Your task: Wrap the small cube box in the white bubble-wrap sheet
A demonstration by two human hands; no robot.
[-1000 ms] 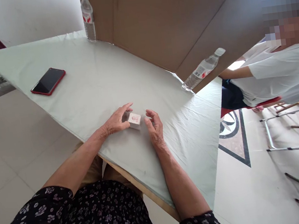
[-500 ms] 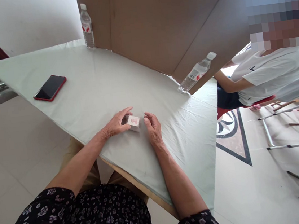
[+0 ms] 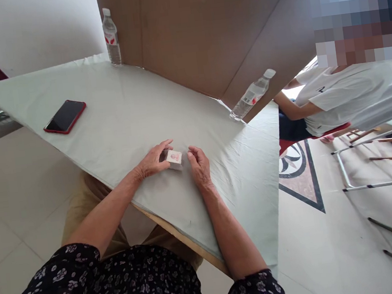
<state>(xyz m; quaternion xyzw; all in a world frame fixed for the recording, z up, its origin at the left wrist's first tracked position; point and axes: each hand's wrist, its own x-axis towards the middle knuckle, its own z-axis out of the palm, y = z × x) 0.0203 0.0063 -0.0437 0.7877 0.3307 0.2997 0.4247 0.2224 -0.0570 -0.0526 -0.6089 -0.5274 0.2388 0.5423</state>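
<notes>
A small white box with a red print on its top [image 3: 175,157] rests on the pale cloth-covered table [image 3: 108,129]. My left hand [image 3: 154,160] lies at the box's left side, fingers and thumb apart around its left end; whether they touch it is hard to tell. To the right of the box is my right hand [image 3: 199,165], resting on its side with the fingers loosely curled and apart from the thumb. It holds nothing, and a small gap separates it from the box.
A phone in a red case [image 3: 65,116] lies at the left. One water bottle [image 3: 111,37] stands at the back; another [image 3: 253,95] leans at the right by a tall brown board [image 3: 199,32]. A person in a white shirt [image 3: 347,95] sits beyond the right edge.
The view has shifted slightly, so the board, bottles and person appear a little further left. Both hands and the box hold nearly the same positions.
</notes>
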